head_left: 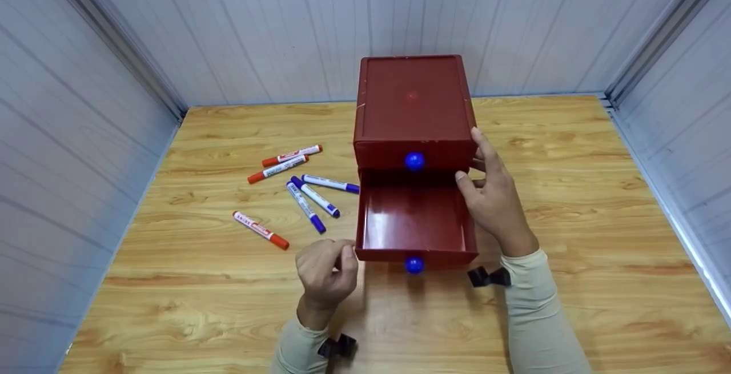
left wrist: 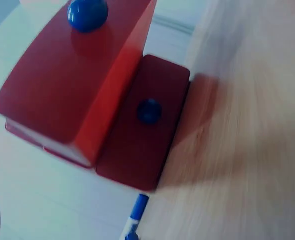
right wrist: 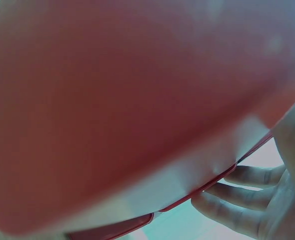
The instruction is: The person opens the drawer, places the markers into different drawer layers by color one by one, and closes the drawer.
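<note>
A dark red drawer cabinet [head_left: 414, 114] with blue knobs stands on the table. Its middle drawer [head_left: 411, 225] is pulled out and its inside looks bare; the bottom drawer [left wrist: 137, 145] is pushed in. Beside the pulled-out drawer's left front corner is my left hand [head_left: 326, 271], fingers curled into a loose fist; whether it touches the corner I cannot tell. My right hand [head_left: 494, 200] rests against the cabinet's right side with extended fingers [right wrist: 232, 212], its thumb near the drawer's right rim. Blue markers [head_left: 305, 205] and red markers [head_left: 260, 229] lie left of the cabinet.
Wood-grain table [head_left: 188, 282] carries everything. White panelled walls [head_left: 257, 31] close it in at the back and both sides, with the cabinet near the back wall. One blue marker [head_left: 331, 183] lies close against the cabinet's left side.
</note>
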Action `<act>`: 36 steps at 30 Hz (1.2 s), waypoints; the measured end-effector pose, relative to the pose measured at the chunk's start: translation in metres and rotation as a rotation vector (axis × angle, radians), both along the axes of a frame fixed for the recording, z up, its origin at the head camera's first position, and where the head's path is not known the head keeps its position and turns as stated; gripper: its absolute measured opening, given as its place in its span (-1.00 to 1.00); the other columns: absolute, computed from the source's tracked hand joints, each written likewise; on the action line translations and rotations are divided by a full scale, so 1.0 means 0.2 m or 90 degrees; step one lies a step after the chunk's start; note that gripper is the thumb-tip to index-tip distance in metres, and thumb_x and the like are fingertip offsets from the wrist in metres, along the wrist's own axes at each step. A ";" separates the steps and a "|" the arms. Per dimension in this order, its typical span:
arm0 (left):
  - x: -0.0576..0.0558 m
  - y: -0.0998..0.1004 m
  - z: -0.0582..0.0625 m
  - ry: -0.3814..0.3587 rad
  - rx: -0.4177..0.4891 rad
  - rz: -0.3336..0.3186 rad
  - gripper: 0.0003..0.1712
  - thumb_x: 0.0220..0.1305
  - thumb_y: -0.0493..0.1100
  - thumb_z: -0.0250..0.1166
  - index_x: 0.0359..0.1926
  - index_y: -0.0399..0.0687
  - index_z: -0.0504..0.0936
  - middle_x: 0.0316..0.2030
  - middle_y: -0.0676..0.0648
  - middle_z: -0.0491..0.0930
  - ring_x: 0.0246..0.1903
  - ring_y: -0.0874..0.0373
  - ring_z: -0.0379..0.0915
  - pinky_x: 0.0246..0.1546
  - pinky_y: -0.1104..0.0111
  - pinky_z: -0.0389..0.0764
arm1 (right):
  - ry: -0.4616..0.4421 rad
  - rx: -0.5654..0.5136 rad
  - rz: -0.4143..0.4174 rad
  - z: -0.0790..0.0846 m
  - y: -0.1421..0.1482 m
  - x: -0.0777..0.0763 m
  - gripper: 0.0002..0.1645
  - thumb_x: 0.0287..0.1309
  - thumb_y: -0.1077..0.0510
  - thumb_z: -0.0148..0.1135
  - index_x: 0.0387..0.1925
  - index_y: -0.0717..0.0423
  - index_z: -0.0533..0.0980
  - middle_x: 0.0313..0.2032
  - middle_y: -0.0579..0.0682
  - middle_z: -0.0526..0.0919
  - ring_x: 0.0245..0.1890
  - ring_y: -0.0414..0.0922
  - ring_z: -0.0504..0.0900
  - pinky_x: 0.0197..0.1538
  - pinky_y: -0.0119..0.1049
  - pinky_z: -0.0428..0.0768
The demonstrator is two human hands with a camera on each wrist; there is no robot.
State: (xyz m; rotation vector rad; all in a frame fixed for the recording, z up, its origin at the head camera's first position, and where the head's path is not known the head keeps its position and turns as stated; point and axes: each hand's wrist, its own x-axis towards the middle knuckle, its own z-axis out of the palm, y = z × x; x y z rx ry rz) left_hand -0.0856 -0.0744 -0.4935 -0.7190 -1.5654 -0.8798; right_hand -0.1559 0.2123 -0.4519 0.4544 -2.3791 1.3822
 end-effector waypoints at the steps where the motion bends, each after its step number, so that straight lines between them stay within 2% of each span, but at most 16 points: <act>1: -0.01 -0.01 -0.02 -0.013 0.003 0.008 -0.73 0.25 -0.31 0.12 -0.56 -0.23 0.61 -0.74 0.08 0.35 -0.79 0.30 0.16 -0.79 0.49 0.21 | 0.000 -0.001 -0.001 0.00 0.00 0.00 -0.06 0.34 0.28 0.18 0.57 -0.35 0.03 0.32 0.03 0.38 0.15 0.02 0.54 -0.08 -0.02 0.65; 4: -0.03 -0.04 -0.06 -0.054 0.003 0.028 -0.75 0.23 -0.31 0.12 -0.54 -0.22 0.63 -0.72 0.05 0.42 -0.79 0.27 0.22 -0.79 0.46 0.30 | 0.002 -0.002 -0.001 0.00 0.00 0.00 -0.06 0.34 0.28 0.18 0.57 -0.35 0.03 0.32 0.03 0.38 0.15 0.03 0.54 -0.08 0.00 0.65; 9: -0.07 -0.08 -0.09 -0.119 -0.007 0.060 -0.76 0.20 -0.31 0.13 -0.53 -0.22 0.66 -0.69 0.04 0.48 -0.75 0.24 0.31 -0.75 0.41 0.40 | 0.012 -0.002 -0.002 0.00 0.01 0.00 -0.08 0.34 0.29 0.17 0.57 -0.30 0.04 0.31 0.04 0.39 0.15 0.00 0.53 -0.09 -0.05 0.65; 14: -0.12 -0.13 -0.14 -0.187 -0.025 0.090 -0.78 0.21 -0.30 0.16 -0.53 -0.21 0.64 -0.68 0.03 0.47 -0.73 0.24 0.30 -0.75 0.40 0.36 | 0.017 -0.006 -0.005 0.00 0.01 0.00 -0.09 0.34 0.30 0.17 0.56 -0.26 0.06 0.30 0.04 0.41 0.15 0.00 0.54 -0.09 -0.07 0.66; 19: -0.16 -0.18 -0.17 -0.312 -0.044 0.141 -0.79 0.27 -0.26 0.20 -0.50 -0.18 0.65 -0.66 0.02 0.48 -0.69 0.23 0.33 -0.70 0.37 0.34 | 0.011 -0.001 -0.014 0.00 0.01 0.00 -0.07 0.32 0.30 0.18 0.56 -0.29 0.05 0.28 0.06 0.42 0.14 0.01 0.55 -0.10 -0.05 0.66; 22: -0.18 -0.21 -0.18 -0.407 -0.058 0.173 -0.79 0.31 -0.25 0.23 -0.46 -0.17 0.67 -0.64 0.02 0.50 -0.66 0.20 0.34 -0.65 0.34 0.34 | 0.001 0.000 -0.021 0.01 0.01 0.00 -0.05 0.32 0.29 0.18 0.56 -0.34 0.04 0.26 0.08 0.43 0.13 0.04 0.56 -0.10 -0.03 0.65; 26: -0.20 -0.25 -0.16 -0.519 -0.103 0.230 -0.79 0.33 -0.19 0.25 -0.44 -0.14 0.69 -0.63 0.02 0.52 -0.64 0.16 0.36 -0.63 0.27 0.34 | -0.004 0.000 -0.025 0.00 0.02 0.00 -0.05 0.32 0.29 0.18 0.56 -0.37 0.03 0.26 0.10 0.42 0.14 0.08 0.56 -0.09 0.01 0.64; 30: -0.23 -0.29 -0.15 -0.598 -0.139 0.279 -0.79 0.33 -0.12 0.25 -0.39 -0.10 0.72 -0.61 0.03 0.56 -0.63 0.11 0.44 -0.61 0.18 0.40 | -0.007 -0.002 -0.028 0.00 0.01 0.00 -0.05 0.33 0.29 0.18 0.56 -0.38 0.03 0.27 0.10 0.42 0.14 0.10 0.55 -0.08 0.04 0.65; 36: -0.23 -0.34 -0.15 -0.706 -0.165 0.340 -0.79 0.34 -0.08 0.23 -0.31 -0.04 0.74 -0.57 0.04 0.61 -0.62 0.09 0.49 -0.63 0.17 0.41 | -0.005 -0.001 -0.021 -0.01 0.00 0.00 -0.06 0.32 0.28 0.19 0.56 -0.36 0.04 0.29 0.07 0.41 0.14 0.07 0.56 -0.08 0.01 0.66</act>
